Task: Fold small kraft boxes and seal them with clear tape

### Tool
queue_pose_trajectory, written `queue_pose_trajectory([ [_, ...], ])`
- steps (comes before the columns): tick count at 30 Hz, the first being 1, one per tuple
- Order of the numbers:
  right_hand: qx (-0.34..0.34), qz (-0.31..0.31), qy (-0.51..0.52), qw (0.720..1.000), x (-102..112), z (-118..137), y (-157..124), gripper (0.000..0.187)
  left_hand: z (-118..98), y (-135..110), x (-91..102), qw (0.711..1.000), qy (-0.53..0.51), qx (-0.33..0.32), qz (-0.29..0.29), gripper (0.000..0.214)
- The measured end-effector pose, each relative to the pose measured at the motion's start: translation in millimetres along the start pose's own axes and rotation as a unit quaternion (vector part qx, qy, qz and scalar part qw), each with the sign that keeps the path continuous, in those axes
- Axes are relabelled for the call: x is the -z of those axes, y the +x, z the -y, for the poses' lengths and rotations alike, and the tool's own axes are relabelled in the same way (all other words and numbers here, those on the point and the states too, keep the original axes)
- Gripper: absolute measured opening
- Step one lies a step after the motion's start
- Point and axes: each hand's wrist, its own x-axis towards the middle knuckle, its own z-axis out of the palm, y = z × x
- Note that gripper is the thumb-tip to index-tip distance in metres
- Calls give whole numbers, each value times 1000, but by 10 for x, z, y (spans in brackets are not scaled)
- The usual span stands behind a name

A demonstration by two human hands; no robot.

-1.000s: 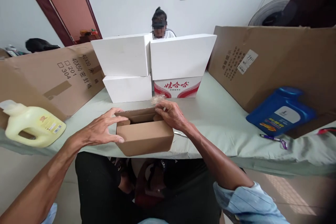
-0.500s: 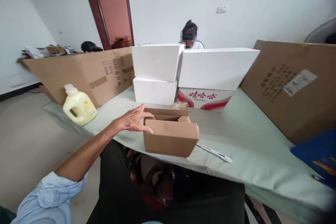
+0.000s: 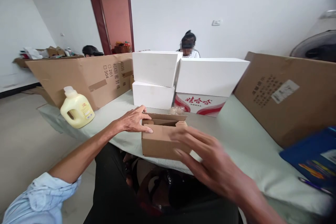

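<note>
Right hand (image 3: pixel 214 161) returned, blurred, fingers parted by open cardboard box (image 3: pixel 159 143); left hand (image 3: pixel 132 120) grasping box's left end.

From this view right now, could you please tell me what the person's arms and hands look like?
The left hand and right hand are ungloved, the right blurred; no watch shows. A creased, light blue sleeve bunches above the left forearm; no right sleeve shows.

Plain workroom: big cartons (image 3: pixel 296 112), cloth-covered table (image 3: pixel 231 129)
</note>
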Motion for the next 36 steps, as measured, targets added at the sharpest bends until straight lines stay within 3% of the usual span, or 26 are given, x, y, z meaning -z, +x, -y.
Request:
queue_pose_trajectory([
  [3,-83,145,-94,981,-190,-264,134,35,1,34,91,999,25,-14,43,82],
  [6,-152,253,-113,949,-323,-477,234,46,19,127,161,993,51,-56,96,96],
  [10,-162,266,-92,946,-362,-543,262,38,17,270,165,984,71,-88,141,103],
  [16,-161,258,-91,948,-365,-552,247,38,-74,252,183,983,73,-96,136,84],
  [21,-154,262,-110,946,-368,-555,279,44,-52,45,160,993,49,-57,89,77],
  [27,-154,253,-152,943,-319,-499,337,35,143,-125,-108,995,-60,-65,-52,81],
  [32,-147,284,-153,935,-218,-483,398,17,265,-193,-407,969,-191,-36,-151,89],
  [36,-116,318,-118,934,-181,-548,477,15,322,-259,-638,938,-279,-25,-205,92],
])
